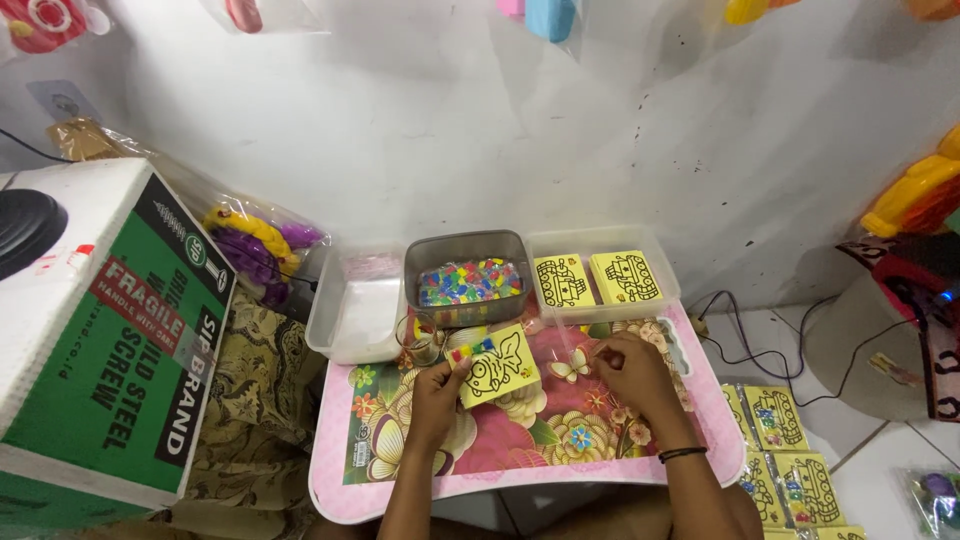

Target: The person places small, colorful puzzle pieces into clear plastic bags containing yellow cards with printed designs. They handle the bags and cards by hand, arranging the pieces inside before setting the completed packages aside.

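My left hand (437,385) holds a small yellow card (501,368) with a black line drawing, tilted over the pink flowered tray table (520,470). A strip of small coloured packets (470,351) lies along the card's upper left corner. My right hand (632,372), with a black band at the wrist, is curled beside the card's right side, fingers pinched together; whether something thin is between them I cannot tell.
Three clear tubs stand at the table's back: one holding clear bags (356,305), one of coloured packets (470,280), one with yellow cards (600,278). A small glass (420,338) stands nearby. Cardboard box (100,330) at left, packed cards (790,450) on the floor at right, cables there too.
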